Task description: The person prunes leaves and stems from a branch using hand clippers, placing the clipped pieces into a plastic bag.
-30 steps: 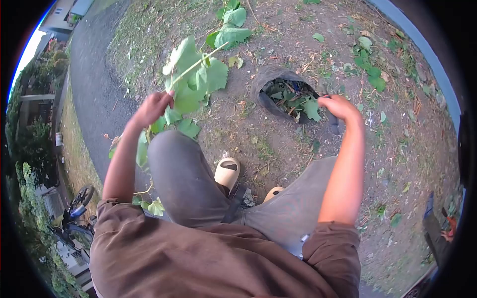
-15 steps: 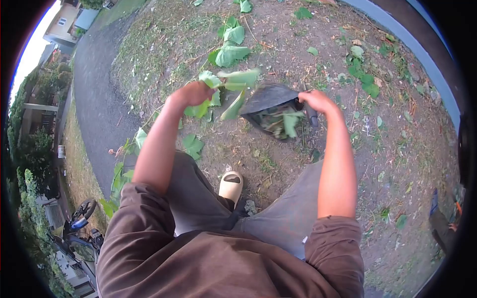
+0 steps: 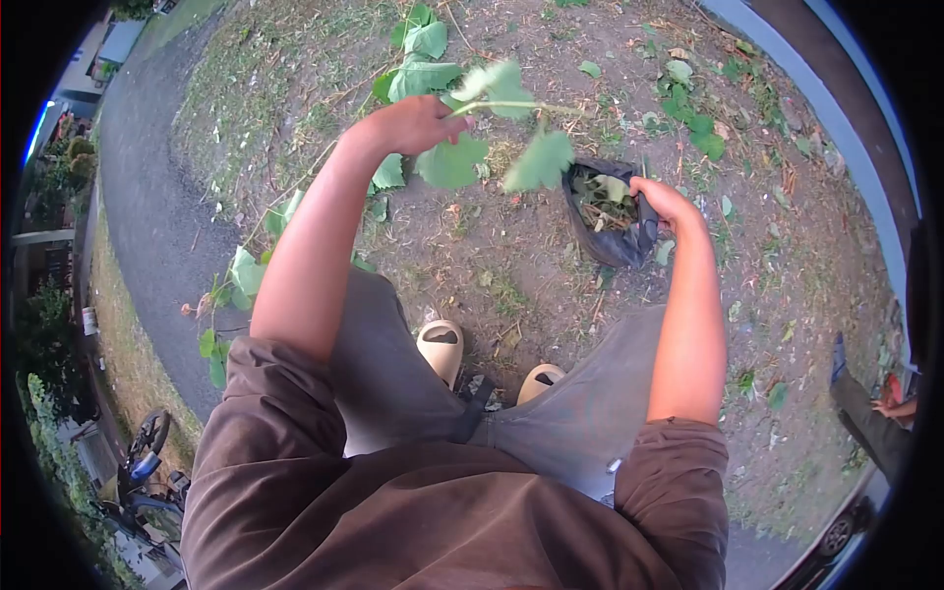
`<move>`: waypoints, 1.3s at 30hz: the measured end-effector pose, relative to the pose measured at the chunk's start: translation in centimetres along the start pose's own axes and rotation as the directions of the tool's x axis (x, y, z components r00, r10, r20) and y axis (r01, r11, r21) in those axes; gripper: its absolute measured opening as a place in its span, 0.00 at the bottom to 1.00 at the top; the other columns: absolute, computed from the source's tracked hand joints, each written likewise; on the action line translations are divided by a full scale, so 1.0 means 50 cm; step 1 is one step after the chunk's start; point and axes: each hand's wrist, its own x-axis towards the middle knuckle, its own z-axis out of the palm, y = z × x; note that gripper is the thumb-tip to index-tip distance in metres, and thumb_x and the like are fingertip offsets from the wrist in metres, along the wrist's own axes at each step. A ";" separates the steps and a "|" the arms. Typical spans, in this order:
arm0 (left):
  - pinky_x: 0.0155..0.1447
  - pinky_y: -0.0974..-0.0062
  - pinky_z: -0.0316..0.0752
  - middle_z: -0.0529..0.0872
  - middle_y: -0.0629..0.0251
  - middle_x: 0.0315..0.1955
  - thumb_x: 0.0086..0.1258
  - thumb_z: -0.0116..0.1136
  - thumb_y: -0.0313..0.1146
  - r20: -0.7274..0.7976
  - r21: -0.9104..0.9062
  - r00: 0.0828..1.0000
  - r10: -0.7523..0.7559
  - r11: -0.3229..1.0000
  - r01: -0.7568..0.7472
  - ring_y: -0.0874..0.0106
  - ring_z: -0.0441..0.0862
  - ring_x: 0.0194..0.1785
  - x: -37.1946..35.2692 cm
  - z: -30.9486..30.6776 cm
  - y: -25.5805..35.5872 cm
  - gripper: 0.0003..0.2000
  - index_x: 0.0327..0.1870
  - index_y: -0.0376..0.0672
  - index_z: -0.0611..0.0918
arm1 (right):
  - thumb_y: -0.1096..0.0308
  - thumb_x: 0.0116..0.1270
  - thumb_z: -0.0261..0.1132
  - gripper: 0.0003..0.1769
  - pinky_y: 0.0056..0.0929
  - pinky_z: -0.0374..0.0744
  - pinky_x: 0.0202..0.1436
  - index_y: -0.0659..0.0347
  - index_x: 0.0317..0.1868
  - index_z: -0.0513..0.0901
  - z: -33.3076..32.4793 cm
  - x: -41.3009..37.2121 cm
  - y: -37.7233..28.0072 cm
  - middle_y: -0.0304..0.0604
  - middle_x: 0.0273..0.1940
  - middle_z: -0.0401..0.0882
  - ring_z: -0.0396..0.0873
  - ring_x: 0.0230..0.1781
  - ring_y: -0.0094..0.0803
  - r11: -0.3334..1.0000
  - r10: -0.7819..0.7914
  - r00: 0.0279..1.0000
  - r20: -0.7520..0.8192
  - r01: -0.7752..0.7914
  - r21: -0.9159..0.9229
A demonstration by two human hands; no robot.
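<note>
My left hand point(image 3: 421, 125) is closed around the stem of a leafy vine piece point(image 3: 544, 160), whose broad green leaves spread toward the right, partly blurred. In my right hand point(image 3: 665, 200) I grip the rim of a black plastic bag point(image 3: 618, 248). Its mouth faces up and toward me, with green and wilted leaves point(image 3: 602, 202) inside. The vine piece hangs in the air left of the bag, with its nearest leaf close to the bag's left rim. A longer vine point(image 3: 421, 77) with large leaves lies on the ground around and beyond my left hand.
Bare soil with sparse grass and leaf scraps point(image 3: 703, 133) surrounds me. A paved path point(image 3: 147, 197) runs along the left, with a parked motorcycle point(image 3: 147, 472) near it. A blue-grey curb point(image 3: 836, 108) curves along the right. Another person point(image 3: 870, 413) is at the right edge.
My left hand has moved up and right with the vine piece. My right hand has shifted slightly right, and the bag has swung so its mouth faces more upward. My second sandal has come into view.
</note>
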 end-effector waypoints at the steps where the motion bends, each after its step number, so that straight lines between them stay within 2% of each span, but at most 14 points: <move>1: 0.65 0.57 0.78 0.90 0.50 0.46 0.78 0.45 0.71 -0.003 -0.016 1.000 0.005 1.000 -0.005 0.56 0.87 0.56 0.001 0.000 0.014 0.35 0.49 0.48 0.92 | 0.46 0.58 0.67 0.15 0.27 0.65 0.31 0.48 0.34 0.82 -0.010 -0.012 -0.005 0.26 0.29 0.77 0.71 0.29 0.20 1.000 0.004 1.000 -0.008 -0.004 -0.014; 3: 0.69 0.56 0.76 0.90 0.50 0.52 0.79 0.42 0.71 0.109 0.007 0.994 0.025 1.000 -0.025 0.56 0.85 0.62 0.002 0.007 0.029 0.35 0.48 0.49 0.93 | 0.47 0.58 0.67 0.15 0.28 0.66 0.31 0.48 0.34 0.83 -0.028 -0.032 -0.013 0.27 0.27 0.76 0.71 0.27 0.22 1.000 -0.011 0.997 -0.073 0.010 -0.016; 7: 0.70 0.56 0.75 0.89 0.52 0.57 0.80 0.42 0.71 0.124 0.007 0.988 0.097 0.995 -0.098 0.56 0.85 0.63 0.006 0.009 0.038 0.35 0.48 0.51 0.93 | 0.45 0.61 0.66 0.21 0.31 0.69 0.31 0.54 0.40 0.88 -0.055 -0.062 -0.014 0.32 0.26 0.79 0.74 0.26 0.26 0.992 -0.126 0.986 -0.110 0.125 -0.020; 12: 0.68 0.55 0.76 0.89 0.52 0.58 0.81 0.42 0.67 0.147 0.105 0.988 0.038 0.993 -0.054 0.55 0.86 0.61 0.008 0.021 0.038 0.33 0.48 0.49 0.93 | 0.47 0.67 0.65 0.25 0.28 0.77 0.41 0.59 0.51 0.87 -0.063 -0.140 -0.038 0.35 0.35 0.84 0.82 0.38 0.26 0.954 -0.279 0.948 -0.157 0.254 -0.159; 14: 0.68 0.55 0.77 0.89 0.52 0.58 0.82 0.42 0.65 0.172 0.101 0.985 0.027 0.994 -0.045 0.54 0.86 0.61 0.012 0.034 0.036 0.32 0.47 0.49 0.93 | 0.50 0.71 0.64 0.26 0.32 0.79 0.46 0.60 0.61 0.83 -0.055 -0.174 -0.053 0.37 0.39 0.85 0.83 0.42 0.27 0.932 -0.347 0.937 -0.051 0.350 0.092; 15: 0.67 0.55 0.77 0.89 0.50 0.57 0.83 0.42 0.64 0.177 0.102 0.984 0.027 0.994 -0.045 0.54 0.86 0.60 0.016 0.042 0.039 0.32 0.47 0.48 0.93 | 0.50 0.71 0.64 0.26 0.32 0.79 0.46 0.60 0.61 0.83 -0.046 -0.194 -0.062 0.37 0.39 0.85 0.83 0.42 0.27 0.934 -0.344 0.938 -0.049 0.347 0.089; 17: 0.67 0.55 0.77 0.90 0.49 0.55 0.83 0.42 0.63 0.173 0.097 0.984 0.032 0.994 -0.050 0.53 0.87 0.59 0.030 0.056 0.045 0.31 0.47 0.47 0.93 | 0.53 0.73 0.63 0.27 0.39 0.82 0.51 0.59 0.67 0.78 -0.011 -0.237 -0.094 0.38 0.41 0.86 0.84 0.42 0.28 0.887 -0.298 0.949 0.103 0.235 0.398; 19: 0.65 0.54 0.78 0.91 0.46 0.50 0.84 0.41 0.62 0.035 0.114 0.997 0.064 0.991 -0.068 0.51 0.88 0.56 0.045 0.075 0.046 0.32 0.47 0.45 0.93 | 0.53 0.72 0.64 0.27 0.48 0.83 0.56 0.61 0.65 0.79 0.023 -0.240 -0.092 0.44 0.44 0.86 0.85 0.46 0.34 0.852 -0.298 0.944 0.141 0.196 0.485; 21: 0.65 0.53 0.78 0.91 0.45 0.47 0.83 0.41 0.63 -0.010 0.104 0.993 0.114 0.988 -0.112 0.50 0.88 0.54 0.064 0.092 0.033 0.33 0.46 0.45 0.93 | 0.53 0.70 0.65 0.26 0.52 0.82 0.60 0.63 0.61 0.80 0.076 -0.248 -0.078 0.51 0.48 0.86 0.86 0.50 0.42 0.590 -0.337 0.890 0.307 -0.055 0.806; 23: 0.64 0.53 0.78 0.91 0.44 0.44 0.83 0.40 0.64 -0.062 0.096 0.984 0.168 0.982 -0.162 0.49 0.88 0.53 0.076 0.081 0.031 0.34 0.45 0.44 0.93 | 0.57 0.68 0.65 0.23 0.55 0.82 0.62 0.64 0.56 0.80 0.150 -0.275 -0.069 0.56 0.49 0.85 0.85 0.54 0.50 0.423 -0.316 0.903 0.290 -0.140 0.895; 25: 0.65 0.53 0.79 0.91 0.47 0.47 0.82 0.41 0.66 0.064 0.056 0.985 0.158 0.985 -0.162 0.50 0.88 0.55 0.080 0.063 0.038 0.37 0.42 0.40 0.93 | 0.62 0.66 0.63 0.18 0.55 0.80 0.65 0.63 0.52 0.79 0.223 -0.291 -0.037 0.58 0.52 0.85 0.85 0.56 0.50 0.358 -0.288 0.915 0.284 -0.172 0.918; 29: 0.69 0.53 0.75 0.89 0.47 0.51 0.79 0.40 0.72 0.080 0.040 0.978 0.192 0.980 -0.196 0.50 0.86 0.57 0.112 0.053 0.021 0.39 0.41 0.46 0.95 | 0.67 0.66 0.61 0.18 0.51 0.78 0.70 0.62 0.55 0.77 0.283 -0.271 -0.011 0.58 0.60 0.84 0.83 0.61 0.46 0.398 -0.271 0.911 0.312 -0.189 0.898; 32: 0.70 0.55 0.73 0.88 0.47 0.52 0.79 0.41 0.73 0.110 0.086 0.983 0.150 0.983 -0.160 0.51 0.85 0.58 0.113 0.032 0.022 0.39 0.41 0.48 0.95 | 0.63 0.66 0.62 0.22 0.52 0.72 0.72 0.53 0.60 0.75 0.276 -0.250 -0.023 0.47 0.64 0.83 0.77 0.67 0.42 0.490 -0.302 0.911 0.280 -0.104 0.866; 39: 0.67 0.55 0.75 0.89 0.49 0.51 0.78 0.43 0.73 0.176 0.131 0.978 0.108 0.983 -0.132 0.52 0.85 0.57 0.094 0.029 0.026 0.37 0.44 0.50 0.95 | 0.58 0.65 0.65 0.23 0.66 0.66 0.71 0.47 0.60 0.75 0.284 -0.235 -0.020 0.40 0.56 0.83 0.78 0.62 0.42 0.498 -0.143 0.974 0.177 -0.084 0.863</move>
